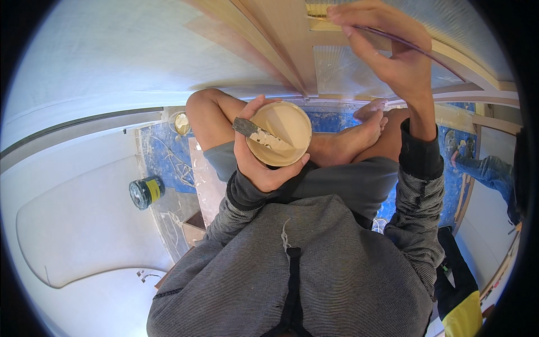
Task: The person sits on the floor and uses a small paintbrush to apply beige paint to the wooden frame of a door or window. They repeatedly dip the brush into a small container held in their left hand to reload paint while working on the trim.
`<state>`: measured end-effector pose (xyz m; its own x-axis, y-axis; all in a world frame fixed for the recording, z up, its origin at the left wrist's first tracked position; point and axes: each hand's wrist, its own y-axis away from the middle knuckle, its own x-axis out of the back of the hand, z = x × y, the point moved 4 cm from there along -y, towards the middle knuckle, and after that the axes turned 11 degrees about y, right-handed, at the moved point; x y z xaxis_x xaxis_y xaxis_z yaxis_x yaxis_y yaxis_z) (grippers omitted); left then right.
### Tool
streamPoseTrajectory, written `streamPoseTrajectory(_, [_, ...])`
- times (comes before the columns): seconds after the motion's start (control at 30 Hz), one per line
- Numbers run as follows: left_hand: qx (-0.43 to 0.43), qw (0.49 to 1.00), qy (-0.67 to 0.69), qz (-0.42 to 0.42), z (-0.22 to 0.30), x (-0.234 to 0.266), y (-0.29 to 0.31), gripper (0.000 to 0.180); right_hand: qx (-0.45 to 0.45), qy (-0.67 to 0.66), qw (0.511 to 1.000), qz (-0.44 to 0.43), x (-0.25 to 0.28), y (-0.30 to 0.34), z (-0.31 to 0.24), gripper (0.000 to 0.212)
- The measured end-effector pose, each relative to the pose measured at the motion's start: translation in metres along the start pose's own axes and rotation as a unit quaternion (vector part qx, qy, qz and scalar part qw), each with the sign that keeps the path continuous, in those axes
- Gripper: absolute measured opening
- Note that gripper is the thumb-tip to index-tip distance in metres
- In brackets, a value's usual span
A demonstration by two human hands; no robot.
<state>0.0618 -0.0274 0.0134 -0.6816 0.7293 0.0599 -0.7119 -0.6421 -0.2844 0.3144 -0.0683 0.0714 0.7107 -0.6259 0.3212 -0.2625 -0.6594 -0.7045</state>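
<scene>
My left hand [259, 175] is wrapped round a small round tub [295, 121] of beige paint or filler, held above my crossed legs. Across the tub's rim leans a flat stick [261, 136], dark at its outer end and coated with beige toward the inside. Raised at the upper right, my right hand [400, 64] grips a thin brush [412, 46] with a dark purple handle between thumb and fingers. The brush tip points left, close to the wooden frame [296, 39] of a panel with ribbed glass [342, 73]. Whether the bristles touch the wood I cannot tell.
A dark can with a yellow label [149, 192] lies or stands at the left, near a small open tin [182, 123]. Blue sheeting [160, 151] with loose cord covers part of the floor. Another person's leg [485, 173] shows at the right.
</scene>
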Motion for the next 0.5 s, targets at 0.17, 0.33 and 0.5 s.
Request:
streamPoseTrajectory(0.17, [0.001, 1.000, 0.006, 0.001, -0.001, 0.000, 0.001, 0.103, -0.022, 0.024, 0.999, -0.019, 0.001, 0.001, -0.003, 0.015])
streamPoseTrajectory(0.33, [0.005, 1.000, 0.014, 0.006, -0.002, 0.001, 0.001, 0.102, -0.038, 0.039, 0.998, -0.021, -0.001, 0.003, -0.002, 0.017])
streamPoseTrajectory(0.5, [0.016, 0.999, 0.027, 0.009, -0.003, 0.001, 0.001, 0.101, -0.132, 0.008, 0.990, -0.046, -0.002, 0.018, -0.016, 0.014])
